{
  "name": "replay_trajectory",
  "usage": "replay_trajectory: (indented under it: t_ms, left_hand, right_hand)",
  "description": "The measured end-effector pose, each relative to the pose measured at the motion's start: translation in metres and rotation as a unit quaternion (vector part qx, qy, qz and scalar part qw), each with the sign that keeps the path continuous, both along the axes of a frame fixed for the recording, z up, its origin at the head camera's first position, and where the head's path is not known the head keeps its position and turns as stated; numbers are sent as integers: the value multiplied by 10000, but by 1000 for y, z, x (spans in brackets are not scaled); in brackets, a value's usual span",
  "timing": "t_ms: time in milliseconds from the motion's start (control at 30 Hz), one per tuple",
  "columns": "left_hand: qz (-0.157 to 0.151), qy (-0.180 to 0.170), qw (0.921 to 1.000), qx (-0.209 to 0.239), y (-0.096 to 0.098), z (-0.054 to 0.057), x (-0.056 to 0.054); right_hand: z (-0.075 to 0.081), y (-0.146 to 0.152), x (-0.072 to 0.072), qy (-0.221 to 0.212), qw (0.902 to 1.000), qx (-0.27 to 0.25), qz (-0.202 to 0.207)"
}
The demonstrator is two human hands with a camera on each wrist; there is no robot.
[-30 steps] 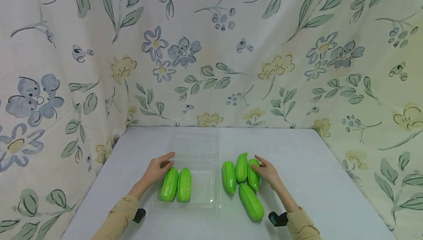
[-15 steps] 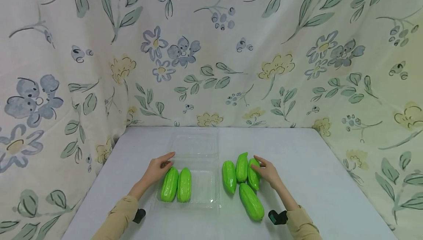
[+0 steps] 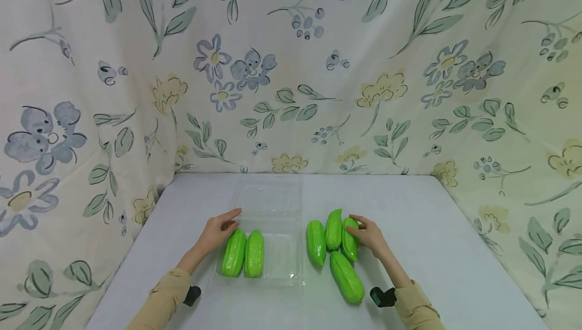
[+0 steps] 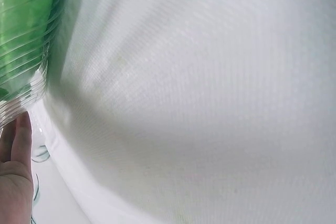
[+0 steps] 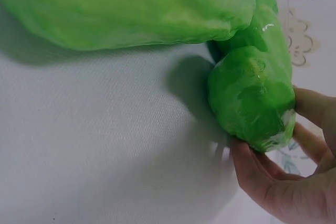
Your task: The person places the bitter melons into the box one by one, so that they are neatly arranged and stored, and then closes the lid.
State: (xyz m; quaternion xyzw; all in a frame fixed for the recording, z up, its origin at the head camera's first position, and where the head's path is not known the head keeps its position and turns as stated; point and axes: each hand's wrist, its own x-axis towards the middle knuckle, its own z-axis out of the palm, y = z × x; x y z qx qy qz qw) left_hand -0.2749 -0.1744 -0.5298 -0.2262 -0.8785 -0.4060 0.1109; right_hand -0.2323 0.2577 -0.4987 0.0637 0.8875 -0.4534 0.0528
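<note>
In the head view, a clear plastic clamshell box (image 3: 283,280) lies on the table with its lid (image 3: 268,197) folded back. Two glossy bright-green, gourd-shaped vegetables, a left one (image 3: 234,253) and a right one (image 3: 254,254), sit side by side in its left part. My left hand (image 3: 219,229) rests at the box's back left corner; straight fingertips touch its ribbed wall (image 4: 31,72) in the left wrist view. Right of the box, my right hand (image 3: 369,235) grips the rightmost green gourd (image 5: 252,98) of a group, thumb and fingers on opposite sides of it.
Beside the held gourd lie three more: one near the box (image 3: 316,243), one in the middle (image 3: 334,230) and one slanting in front (image 3: 347,278). A white table (image 3: 409,203) bears everything. Floral cloth (image 3: 291,67) hangs behind and along both sides.
</note>
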Motion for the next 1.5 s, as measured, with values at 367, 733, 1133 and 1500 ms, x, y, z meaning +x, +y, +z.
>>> replay_trajectory:
  t_ms: [367,733,1133,1500]
  left_hand:
    - [1,3,10000,-15,1,1,1]
    - [76,-71,9999,-10,1,-2,1]
    - [75,-44,10000,-12,1,-2,0]
    - [28,97,9999,-59,0,-3,-1]
  right_hand:
    - [0,-2,0,155,9997,168,-95]
    - [-1,-7,4,311,9978,484,-336]
    - [-1,-8,5,375,9971,553,-355]
    - [-1,-6,4,320,9977,465,-364]
